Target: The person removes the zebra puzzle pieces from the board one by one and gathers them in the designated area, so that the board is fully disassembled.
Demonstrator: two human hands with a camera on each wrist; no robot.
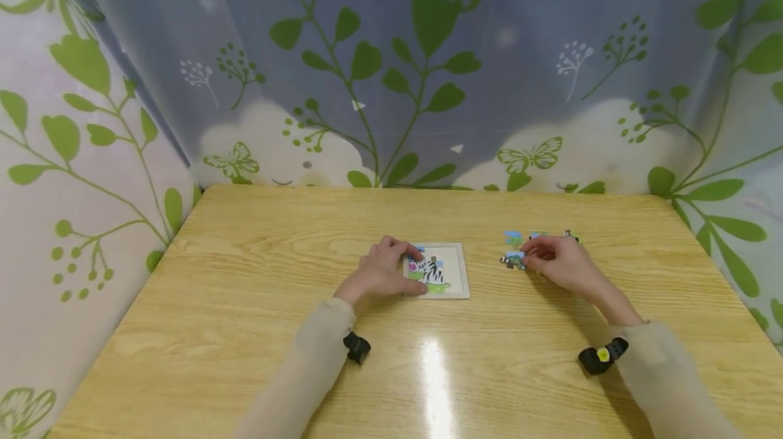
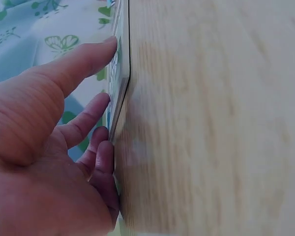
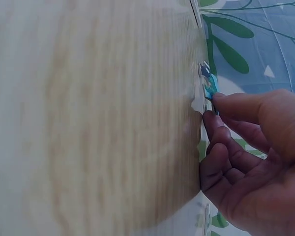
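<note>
A small square puzzle tray [image 1: 465,274] with a pale rim lies mid-table, its left part covered by joined pieces showing a zebra [image 1: 433,269]. My left hand [image 1: 384,269] rests on the tray's left side. In the left wrist view its thumb and forefinger touch the puzzle tray [image 2: 123,78], while the other fingers lie low by the table. To the right, my right hand [image 1: 565,266] pinches a blue and green puzzle piece [image 1: 514,260] between thumb and fingers. The right wrist view has this puzzle piece [image 3: 210,86] tilted up at the fingertips.
Several loose puzzle pieces [image 1: 512,238] lie beyond and beside my right hand, partly hidden by it. The wooden table [image 1: 257,255] ends at a leaf-patterned curtain [image 1: 391,85]. Black wrist cameras [image 1: 357,347] sit at both cuffs.
</note>
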